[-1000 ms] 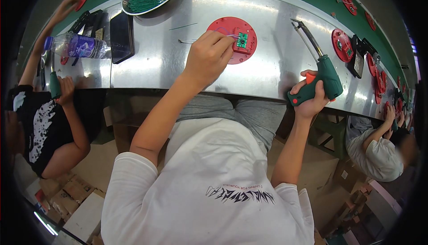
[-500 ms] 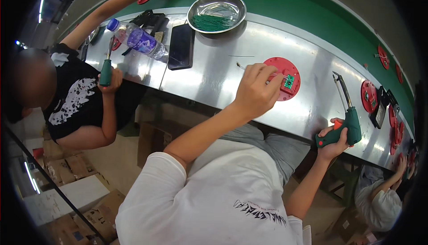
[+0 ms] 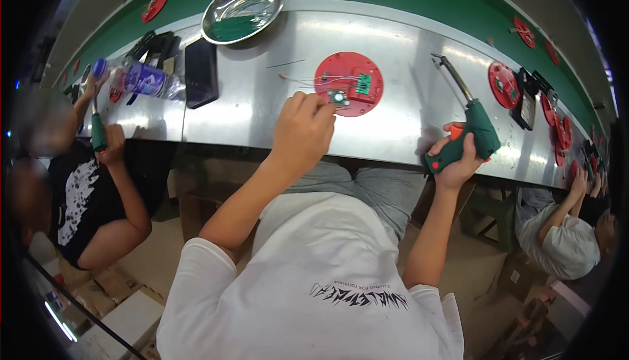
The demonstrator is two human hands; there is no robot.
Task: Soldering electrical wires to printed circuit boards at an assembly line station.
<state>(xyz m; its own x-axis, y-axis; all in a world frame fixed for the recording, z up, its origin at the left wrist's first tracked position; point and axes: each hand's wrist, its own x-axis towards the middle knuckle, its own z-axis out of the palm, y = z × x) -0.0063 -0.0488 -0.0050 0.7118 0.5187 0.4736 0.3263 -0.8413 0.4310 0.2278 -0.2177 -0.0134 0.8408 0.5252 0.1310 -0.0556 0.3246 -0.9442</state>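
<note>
A round red plastic disc [image 3: 350, 62] lies on the metal bench in front of me. A green terminal board [image 3: 363, 83] sits on its right part, with thin white wires running left across the disc to a small connector on the bench. At the disc's near edge, my left hand [image 3: 303, 127] pinches a small circuit board [image 3: 339, 98] with a round white part on top. My right hand [image 3: 462, 160] is wrapped round the grip of a green soldering gun [image 3: 481, 131] with an orange trigger. Its metal tip points up and left, apart from the disc.
A steel bowl [image 3: 211, 22] of green wires stands behind a black phone [image 3: 201, 75] and a plastic bottle [image 3: 145, 79]. One loose wire [image 3: 286, 63] lies left of the disc. Other red discs [image 3: 503, 85] and a black box [image 3: 525, 101] lie right. Co-workers sit on both sides.
My view has swung, shifting the bench leftward in the picture. My left hand has drawn back from over the disc to its near edge, exposing the small circuit board. The soldering gun stays in my right hand.
</note>
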